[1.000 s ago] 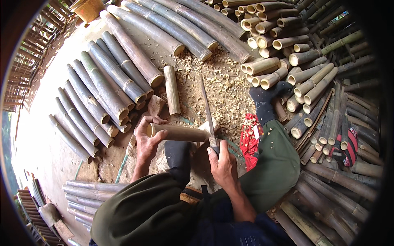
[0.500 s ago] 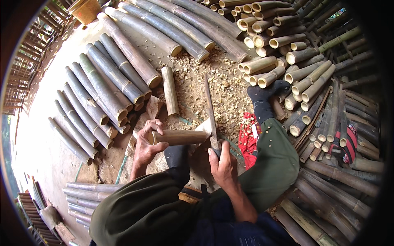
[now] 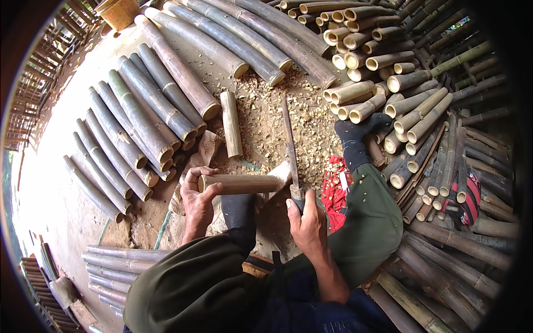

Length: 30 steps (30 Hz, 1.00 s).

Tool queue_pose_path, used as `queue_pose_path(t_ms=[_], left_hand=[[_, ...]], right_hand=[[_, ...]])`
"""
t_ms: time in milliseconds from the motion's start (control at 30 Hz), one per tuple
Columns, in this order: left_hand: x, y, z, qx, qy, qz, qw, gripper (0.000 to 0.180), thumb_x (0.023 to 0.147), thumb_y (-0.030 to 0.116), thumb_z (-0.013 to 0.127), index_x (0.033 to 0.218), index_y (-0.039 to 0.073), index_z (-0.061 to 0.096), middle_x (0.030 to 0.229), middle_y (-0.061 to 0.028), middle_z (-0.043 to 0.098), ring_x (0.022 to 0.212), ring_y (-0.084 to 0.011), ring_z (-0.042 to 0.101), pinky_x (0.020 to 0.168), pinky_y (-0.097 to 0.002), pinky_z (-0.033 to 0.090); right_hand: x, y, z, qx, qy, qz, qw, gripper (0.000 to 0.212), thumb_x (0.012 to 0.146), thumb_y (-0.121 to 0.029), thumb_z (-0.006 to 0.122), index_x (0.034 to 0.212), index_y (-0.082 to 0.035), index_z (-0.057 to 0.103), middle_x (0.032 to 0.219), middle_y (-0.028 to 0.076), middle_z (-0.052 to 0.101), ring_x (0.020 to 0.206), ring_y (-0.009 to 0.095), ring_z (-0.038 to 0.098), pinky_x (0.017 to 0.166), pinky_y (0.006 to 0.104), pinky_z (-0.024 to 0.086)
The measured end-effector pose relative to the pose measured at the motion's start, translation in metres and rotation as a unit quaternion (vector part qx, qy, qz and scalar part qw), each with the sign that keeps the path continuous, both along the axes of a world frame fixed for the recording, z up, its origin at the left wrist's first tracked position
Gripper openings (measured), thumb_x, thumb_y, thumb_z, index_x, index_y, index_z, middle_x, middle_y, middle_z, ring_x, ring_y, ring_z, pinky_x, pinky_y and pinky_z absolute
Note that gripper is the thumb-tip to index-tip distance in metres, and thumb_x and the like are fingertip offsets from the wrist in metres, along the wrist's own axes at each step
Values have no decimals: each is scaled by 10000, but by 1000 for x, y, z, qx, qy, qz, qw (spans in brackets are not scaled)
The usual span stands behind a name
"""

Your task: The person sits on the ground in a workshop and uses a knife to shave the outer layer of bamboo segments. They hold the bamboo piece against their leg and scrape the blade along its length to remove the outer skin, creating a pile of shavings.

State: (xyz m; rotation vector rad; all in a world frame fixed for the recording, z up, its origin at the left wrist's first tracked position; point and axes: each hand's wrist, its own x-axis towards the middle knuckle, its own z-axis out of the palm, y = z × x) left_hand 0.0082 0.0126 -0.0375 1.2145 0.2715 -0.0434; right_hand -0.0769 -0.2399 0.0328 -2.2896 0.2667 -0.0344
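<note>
My left hand (image 3: pixel 197 202) is closed round the left end of a short bamboo tube (image 3: pixel 244 184), which lies level across in front of me. The tube's right end is close to a pale, fresh-cut piece of wood (image 3: pixel 282 173); whether they touch I cannot tell. In my right hand (image 3: pixel 309 225) is the handle of a long machete (image 3: pixel 290 139), its dark narrow blade pointing away from me. A small gap shows between the blade and the tube's right end. Another short bamboo tube (image 3: pixel 231 125) lies just beyond, on the chip-strewn ground.
Wood chips (image 3: pixel 311 111) cover the ground ahead. Long bamboo poles (image 3: pixel 158 105) lie in rows at far left, and cut tubes (image 3: pixel 388 58) are stacked at far right. A red cloth (image 3: pixel 334 197) lies beside my right leg. A bucket (image 3: pixel 118 14) stands at the back left.
The machete has shifted slightly right, away from the tube's end. My left hand has moved a little left and turned with the tube, which also sits slightly farther left.
</note>
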Motion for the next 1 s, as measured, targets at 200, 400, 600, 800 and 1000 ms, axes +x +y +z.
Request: queue_pose_path(t_ms=[200, 400, 600, 800, 1000], left_hand=[[-4, -9, 12, 32, -25, -16, 999, 358, 722, -56, 798, 1029, 43, 642, 1119, -80, 668, 1165, -223, 645, 1084, -387, 478], [0, 8, 7, 60, -40, -79, 994, 350, 644, -58, 791, 930, 57, 625, 1074, -88, 672, 1192, -259, 631, 1115, -405, 446], [-3, 5, 12, 66, -35, -133, 988, 337, 614, -65, 791, 874, 62, 617, 1052, -89, 673, 1177, -251, 631, 1102, -401, 448], [1, 13, 7, 82, -62, -164, 981, 311, 590, -93, 771, 803, 78, 622, 1009, -79, 669, 1098, -223, 649, 1011, -355, 484], [4, 22, 13, 80, -78, -229, 967, 287, 593, -86, 782, 760, 83, 622, 986, -60, 668, 1093, -212, 647, 990, -351, 485]], right_hand=[[-26, -4, -124, -114, 201, 17, 973, 304, 1079, -288, 607, 1141, -14, 490, 864, 327, 703, 847, 528, 712, 704, 613, 553], [-8, -4, -35, -15, 47, -7, 999, 290, 1065, -261, 651, 1130, -12, 520, 846, 287, 693, 777, 519, 687, 654, 593, 523], [-22, -5, -85, -41, 46, -17, 998, 298, 1039, -230, 691, 1111, -3, 513, 840, 286, 706, 774, 481, 730, 632, 557, 561], [-16, -14, -76, -40, 159, 30, 986, 310, 1047, -264, 668, 1143, -20, 503, 837, 301, 703, 816, 516, 714, 677, 596, 547], [-8, -4, -27, -33, -18, -8, 999, 308, 1053, -277, 678, 1108, -22, 516, 841, 255, 695, 755, 499, 697, 630, 575, 532]])
